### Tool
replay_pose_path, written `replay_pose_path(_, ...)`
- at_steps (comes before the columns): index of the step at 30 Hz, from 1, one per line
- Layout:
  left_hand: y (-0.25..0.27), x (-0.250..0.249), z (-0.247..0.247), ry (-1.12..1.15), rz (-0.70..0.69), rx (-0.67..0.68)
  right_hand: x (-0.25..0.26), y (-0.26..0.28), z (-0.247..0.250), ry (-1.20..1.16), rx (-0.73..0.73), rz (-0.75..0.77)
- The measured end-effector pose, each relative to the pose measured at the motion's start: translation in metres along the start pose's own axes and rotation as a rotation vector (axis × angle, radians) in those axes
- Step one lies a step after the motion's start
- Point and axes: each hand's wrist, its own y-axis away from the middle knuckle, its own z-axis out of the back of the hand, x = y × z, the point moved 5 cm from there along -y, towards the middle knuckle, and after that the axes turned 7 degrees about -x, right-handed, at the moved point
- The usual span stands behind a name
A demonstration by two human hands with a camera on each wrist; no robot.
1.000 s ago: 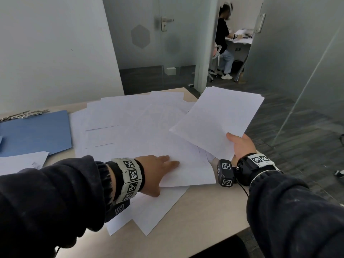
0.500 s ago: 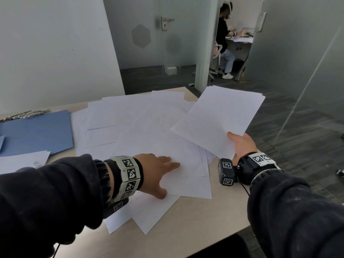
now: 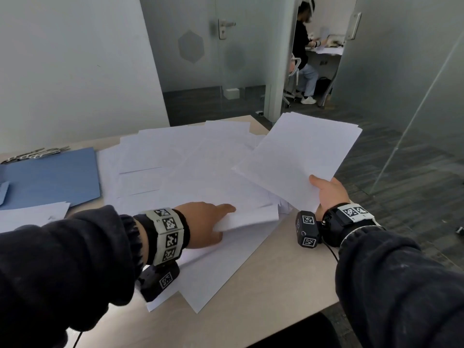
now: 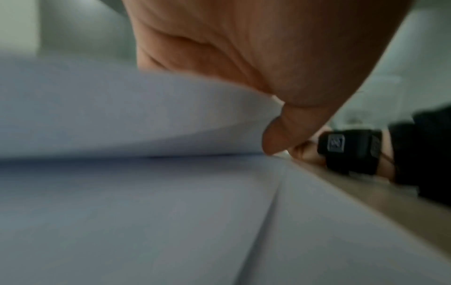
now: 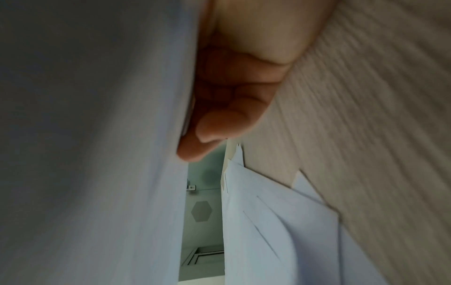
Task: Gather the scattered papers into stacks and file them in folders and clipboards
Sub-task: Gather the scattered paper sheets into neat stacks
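Since the earlier frame the left hand (image 3: 206, 223) has gone from lying flat on the top sheet (image 3: 241, 209) to getting its fingers under that sheet's near edge; the corner now curls up off the pile, thumb on top. Left wrist view agrees: paper edge lifted against the palm, though it's blurry.

Right hand (image 3: 329, 190) is unchanged, pinching the gathered stack (image 3: 298, 159) at its near corner, thumb on top, fingers beneath, stack raised off the worktop (image 3: 276, 292) and fanning slightly at the far edge.

Progress looks early. One partial stack is in the right hand; most loose papers (image 3: 160, 167) lie overlapped beyond and left of the left hand, a few beneath its wrist. Blue folder (image 3: 50, 179) sits well left of the left hand, closed, with binder clips (image 3: 35, 154) just past it. Nothing appears filed. Left to do: collect the remaining sheets, square them, file.
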Motion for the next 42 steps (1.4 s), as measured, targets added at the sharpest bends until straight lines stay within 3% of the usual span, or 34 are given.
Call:
replay_pose_path(5, -0.004, 0.026, 0.024, 0.058, 0.082, -0.077, 0.000, -0.002, 0.005, -0.054, -0.050, -0.054)
replay_pose_path(8, -0.010, 0.063, 0.042, 0.088, 0.213, -0.199, -0.002, -0.003, 0.004, -0.118, -0.055, -0.081)
replay_pose_path(13, -0.005, 0.121, 0.086, 0.375, 0.509, -0.463, 0.001, 0.002, 0.004, -0.156, -0.085, -0.099)
replay_pose_path(18, -0.010, 0.116, 0.108, 0.692, 0.534, -0.643, 0.000, 0.001, 0.000, -0.054, -0.023, -0.023)
replay_pose_path(25, -0.064, 0.022, 0.075, 1.209, 0.478, -0.412, 0.004, 0.017, -0.029, 0.204, 0.283, 0.078)
replay_pose_path(29, -0.098, -0.023, 0.054, 1.383, 0.441, -0.291, 0.000, 0.012, -0.034, 0.363, 0.362, 0.089)
replay_pose_path(36, -0.129, -0.063, 0.024, 1.334, 0.308, -0.113, 0.010, 0.025, -0.037, 0.382, 0.426, 0.064)
replay_pose_path(42, -0.127, -0.070, 0.010, 1.525, 0.251, -0.050, 0.004, 0.017, -0.046, 0.444, 0.490, 0.088)
